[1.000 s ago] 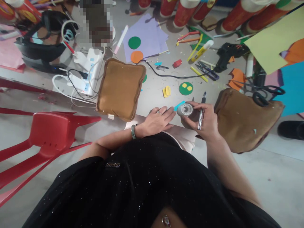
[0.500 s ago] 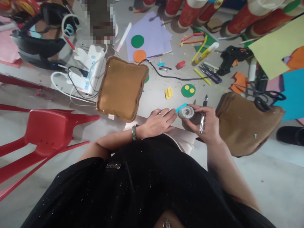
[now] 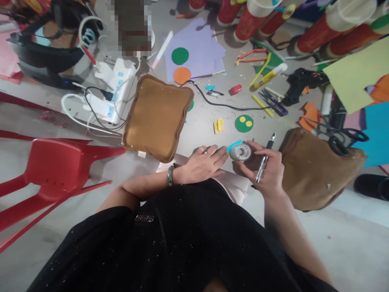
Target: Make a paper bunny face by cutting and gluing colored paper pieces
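At the table's front edge my left hand (image 3: 202, 163) lies palm down, fingers stretched out and holding nothing I can see. Its fingertips are close to a blue paper strip (image 3: 234, 146). My right hand (image 3: 269, 172) grips a small round roll of tape (image 3: 241, 152) between thumb and fingertips. A silver and black pen (image 3: 265, 157) is tucked in the same hand, tip pointing away from me. Just beyond the hands lie a green paper circle (image 3: 244, 124) with two yellow dots and some folded yellow paper pieces (image 3: 218, 125).
Brown cushions (image 3: 159, 117) flank the hands; scissors (image 3: 346, 140) rest on the right one. Farther back are a black glue gun (image 3: 304, 83), a cutter (image 3: 275, 103), purple paper (image 3: 196, 50) and red cups (image 3: 251, 20). A power strip (image 3: 120, 89) and red chair (image 3: 54, 166) are left.
The whole view has shifted slightly, with the table's things sitting a little lower. My right hand still holds the roll and pen; the left remains flat.
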A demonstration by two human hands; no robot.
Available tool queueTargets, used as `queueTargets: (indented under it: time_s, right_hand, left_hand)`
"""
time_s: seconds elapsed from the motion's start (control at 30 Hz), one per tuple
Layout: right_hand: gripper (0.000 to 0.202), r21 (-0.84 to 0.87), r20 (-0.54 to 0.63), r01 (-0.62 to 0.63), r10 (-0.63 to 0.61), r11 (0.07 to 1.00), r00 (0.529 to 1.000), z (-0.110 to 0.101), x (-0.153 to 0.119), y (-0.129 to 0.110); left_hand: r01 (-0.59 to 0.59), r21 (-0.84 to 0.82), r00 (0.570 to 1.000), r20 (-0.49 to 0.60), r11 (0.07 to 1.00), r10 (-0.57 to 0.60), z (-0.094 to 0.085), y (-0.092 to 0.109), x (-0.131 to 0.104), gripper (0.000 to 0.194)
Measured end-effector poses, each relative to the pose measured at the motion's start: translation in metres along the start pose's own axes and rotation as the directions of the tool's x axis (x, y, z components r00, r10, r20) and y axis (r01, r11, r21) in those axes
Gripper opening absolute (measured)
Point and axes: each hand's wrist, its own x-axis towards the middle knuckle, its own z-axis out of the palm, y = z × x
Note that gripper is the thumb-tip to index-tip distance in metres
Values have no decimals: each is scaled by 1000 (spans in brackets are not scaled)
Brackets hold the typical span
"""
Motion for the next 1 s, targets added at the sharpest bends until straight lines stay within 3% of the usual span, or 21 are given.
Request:
queueTargets:
  time_s: [0.17,0.3,0.47,0.67,1.0]
  right_hand:
    - [48,-77,-102,7,-15,997,995,8,-12,5]
    - [51,-66,-180,161,-170,985,969,20,-19,11]
    - [48,-139,-253,281,-309,949,917,27,-20,1]
    - [45,-236,-286,282,-344,930,894,30,-25,-9]
    - [51,-95,-357,247,-265,964,896,48,-42,-13]
  left_hand:
    - [-5,21,1000,-30,1000,5,1,-5,-2,60]
    - [-30,43,994,-100,999,34,0,-14,-4,60]
    - [-89,25,993,-79,996,91,-8,-23,-4,60]
    - [-57,49,992,-107,997,62,-10,-24,0,59]
    - [-51,62,989,-137,997,60,-1,-25,-4,70]
